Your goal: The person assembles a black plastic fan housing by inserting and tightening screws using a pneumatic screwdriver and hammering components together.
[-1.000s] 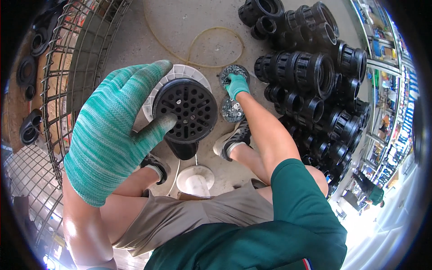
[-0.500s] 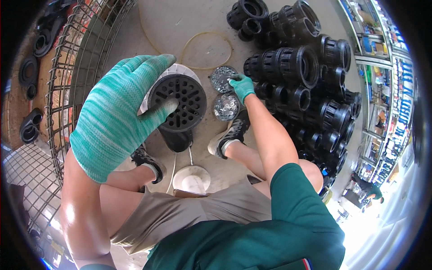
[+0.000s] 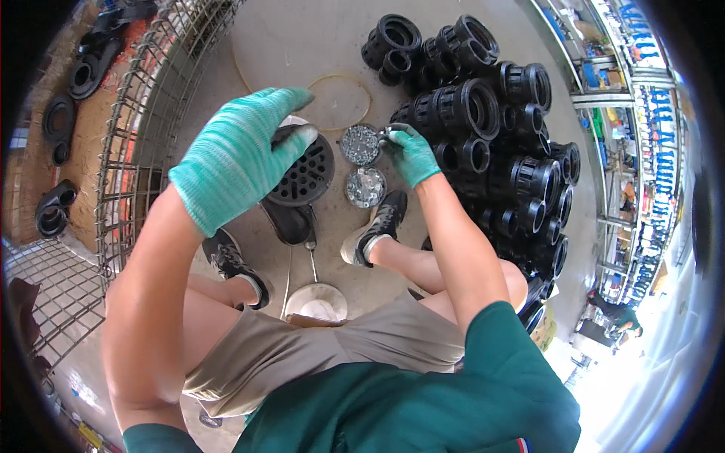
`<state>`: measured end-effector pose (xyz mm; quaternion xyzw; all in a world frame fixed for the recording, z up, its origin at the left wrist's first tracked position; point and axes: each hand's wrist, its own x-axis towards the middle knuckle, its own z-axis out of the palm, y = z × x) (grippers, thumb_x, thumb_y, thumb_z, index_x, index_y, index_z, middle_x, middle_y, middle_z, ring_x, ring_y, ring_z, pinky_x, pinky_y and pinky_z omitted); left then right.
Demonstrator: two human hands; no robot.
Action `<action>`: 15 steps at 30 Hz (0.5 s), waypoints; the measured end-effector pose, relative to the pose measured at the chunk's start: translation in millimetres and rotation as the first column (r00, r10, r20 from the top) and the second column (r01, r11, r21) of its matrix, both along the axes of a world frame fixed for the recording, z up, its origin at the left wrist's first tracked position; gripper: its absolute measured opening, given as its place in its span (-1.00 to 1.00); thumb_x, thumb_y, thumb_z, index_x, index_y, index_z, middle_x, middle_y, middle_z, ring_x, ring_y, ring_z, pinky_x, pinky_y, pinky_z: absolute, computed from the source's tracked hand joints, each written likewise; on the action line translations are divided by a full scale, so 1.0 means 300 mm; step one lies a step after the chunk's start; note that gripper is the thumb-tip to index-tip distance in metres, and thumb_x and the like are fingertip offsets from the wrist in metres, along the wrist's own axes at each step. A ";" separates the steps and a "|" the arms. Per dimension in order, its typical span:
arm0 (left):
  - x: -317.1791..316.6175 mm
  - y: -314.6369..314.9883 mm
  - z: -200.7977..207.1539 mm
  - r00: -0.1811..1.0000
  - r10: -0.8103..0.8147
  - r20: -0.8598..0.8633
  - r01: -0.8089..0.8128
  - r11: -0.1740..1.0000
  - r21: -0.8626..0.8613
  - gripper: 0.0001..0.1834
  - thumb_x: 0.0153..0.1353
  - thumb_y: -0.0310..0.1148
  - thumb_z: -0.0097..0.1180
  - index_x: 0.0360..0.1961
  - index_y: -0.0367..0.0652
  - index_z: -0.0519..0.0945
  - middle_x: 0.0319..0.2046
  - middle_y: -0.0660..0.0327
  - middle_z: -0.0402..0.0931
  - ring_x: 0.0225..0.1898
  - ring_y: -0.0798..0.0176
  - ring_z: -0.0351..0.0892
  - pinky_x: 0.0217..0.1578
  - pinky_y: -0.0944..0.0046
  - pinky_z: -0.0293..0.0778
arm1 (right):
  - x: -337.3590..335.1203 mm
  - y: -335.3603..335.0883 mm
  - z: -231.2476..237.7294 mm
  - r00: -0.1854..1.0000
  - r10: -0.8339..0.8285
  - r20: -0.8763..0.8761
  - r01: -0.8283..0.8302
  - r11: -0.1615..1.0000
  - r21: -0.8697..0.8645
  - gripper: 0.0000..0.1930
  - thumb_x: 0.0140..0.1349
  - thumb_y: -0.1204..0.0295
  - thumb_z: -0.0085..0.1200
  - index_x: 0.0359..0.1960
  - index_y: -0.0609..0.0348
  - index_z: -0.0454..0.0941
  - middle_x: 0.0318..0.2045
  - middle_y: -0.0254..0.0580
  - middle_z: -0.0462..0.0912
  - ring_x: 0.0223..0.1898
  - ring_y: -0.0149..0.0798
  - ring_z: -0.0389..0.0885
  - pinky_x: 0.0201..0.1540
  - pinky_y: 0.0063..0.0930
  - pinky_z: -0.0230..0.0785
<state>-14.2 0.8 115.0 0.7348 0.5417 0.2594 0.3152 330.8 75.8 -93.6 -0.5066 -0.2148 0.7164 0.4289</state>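
Observation:
My left hand (image 3: 238,151), in a green-and-white knit glove with grey fingertips, is raised over a black round part (image 3: 308,177) pierced with slots and holes. Its fingers curve forward with the thumb apart, and it covers much of that part. Right of the black part, two round containers stand on the floor: one holds small grey metal pieces (image 3: 359,145), the nearer one shiny ring-like pieces (image 3: 366,187). At the right edge of the farther container, my gloved right hand (image 3: 415,156) pinches a small metal piece (image 3: 386,130) between thumb and fingertips.
Black ribbed plastic fittings (image 3: 477,109) are stacked at my right. A wire mesh cage (image 3: 113,170) with black parts stands left. A thin yellowish hose (image 3: 368,102) loops on the floor; a pale round base (image 3: 317,300) lies between my feet. Shelving (image 3: 604,100) and another person (image 3: 625,321) are far right.
My right hand has drawn back from the small metal pieces to the container's right edge, fingers pinched. My left hand has moved right, covering more of the black part. The view has shifted slightly.

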 end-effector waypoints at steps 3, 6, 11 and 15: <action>0.020 0.002 -0.011 0.991 0.050 0.124 -0.032 0.988 -0.150 -0.55 0.45 -0.25 0.14 0.21 -0.36 0.52 0.04 -0.04 0.64 -0.04 0.27 0.66 0.00 0.23 0.60 | -0.107 -0.033 0.282 0.977 0.153 -0.149 -0.124 0.975 0.184 -0.82 0.27 0.66 0.15 -0.14 0.15 0.63 -0.20 -0.15 0.72 -0.17 -0.18 0.72 -0.06 -0.33 0.67; 0.085 -0.013 -0.001 0.668 0.321 0.672 0.139 0.833 -0.536 -0.40 0.50 -0.01 0.02 0.22 -0.40 0.50 0.05 0.03 0.63 -0.02 0.19 0.68 0.06 0.20 0.63 | -0.178 -0.101 0.544 0.943 0.293 -0.156 -0.241 0.928 0.283 -0.81 0.29 0.67 0.14 -0.09 0.21 0.61 -0.16 -0.10 0.72 -0.18 -0.21 0.74 -0.12 -0.38 0.66; 0.119 -0.060 0.027 0.394 0.515 0.761 0.371 0.668 -0.645 -0.30 0.52 0.10 -0.11 0.23 -0.43 0.45 0.07 -0.04 0.58 0.01 0.05 0.66 0.10 0.12 0.61 | -0.320 -0.214 0.795 0.829 0.437 0.348 -0.553 0.734 0.395 -0.80 0.30 0.61 0.19 -0.05 0.27 0.61 -0.15 -0.12 0.73 -0.17 -0.34 0.72 -0.09 -0.45 0.63; 0.120 -0.067 0.021 0.307 0.585 0.750 0.409 0.631 -0.660 -0.38 0.56 0.04 -0.18 0.17 -0.40 0.47 0.03 -0.03 0.56 -0.01 0.01 0.66 0.05 0.08 0.63 | -0.387 -0.266 0.871 0.591 0.345 0.729 -0.736 0.602 0.311 -0.76 0.31 0.53 0.23 -0.01 0.29 0.64 -0.21 -0.20 0.75 -0.24 -0.42 0.69 -0.13 -0.52 0.58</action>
